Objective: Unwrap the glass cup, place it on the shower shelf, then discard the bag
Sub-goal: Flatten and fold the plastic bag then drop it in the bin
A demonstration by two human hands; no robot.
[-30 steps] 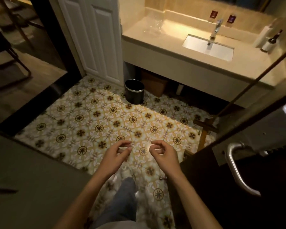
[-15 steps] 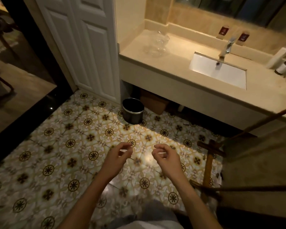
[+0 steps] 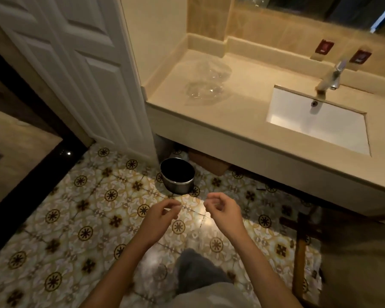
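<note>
Open tiled floor [image 3: 76,218] lies ahead; the waste bin [image 3: 177,177] stands at the counter's [image 3: 242,121] foot, beside the white door [image 3: 87,70].

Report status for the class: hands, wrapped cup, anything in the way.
Left hand and right hand empty, fingers curled. Wrapped cup on counter, untouched. Bin below, path clear.
</note>
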